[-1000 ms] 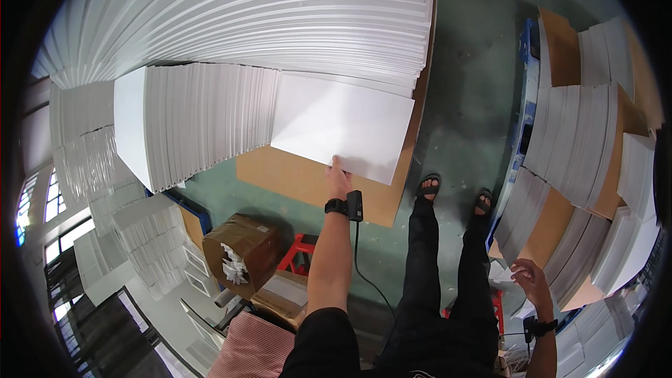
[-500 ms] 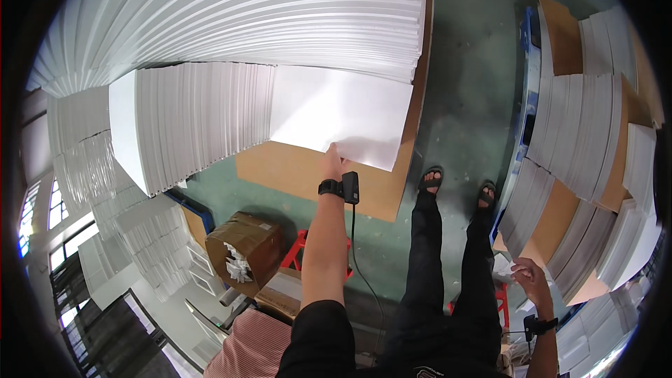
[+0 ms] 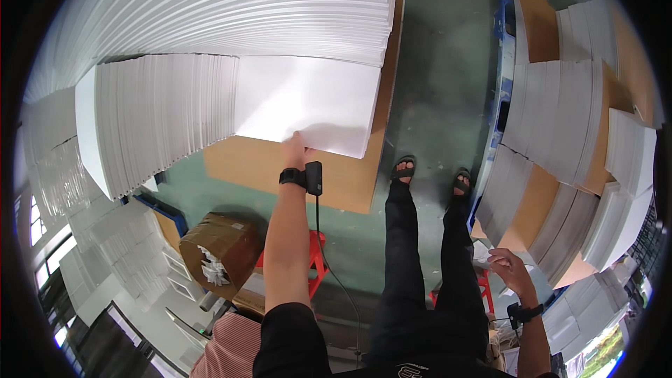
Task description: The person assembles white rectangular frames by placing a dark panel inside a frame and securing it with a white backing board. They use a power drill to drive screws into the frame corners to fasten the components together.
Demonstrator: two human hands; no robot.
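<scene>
My left hand (image 3: 295, 148) is at the near edge of a flat white sheet (image 3: 308, 98), its fingers closed on that edge. The sheet lies on top of a low pile, and the hand's shadow falls across it. Beneath the pile a brown board (image 3: 336, 182) sticks out on the near side and along the right. My right hand (image 3: 511, 270) hangs low on the right beside my leg, its fingers loosely bent and apart with nothing visible in them. Each wrist wears a black strap with a small device.
Tall stacks of white panels (image 3: 168, 119) stand left of and beyond the sheet. More stacked panels (image 3: 539, 105) line the right on a blue pallet (image 3: 502, 77). A brown carton (image 3: 220, 248) with white scraps and a red stool (image 3: 316, 259) are at lower left. A cable hangs from my left wrist.
The whole view has shifted, so the stacks and both arms appear farther left and slightly higher. My left hand stays at the same edge of the sheet.
</scene>
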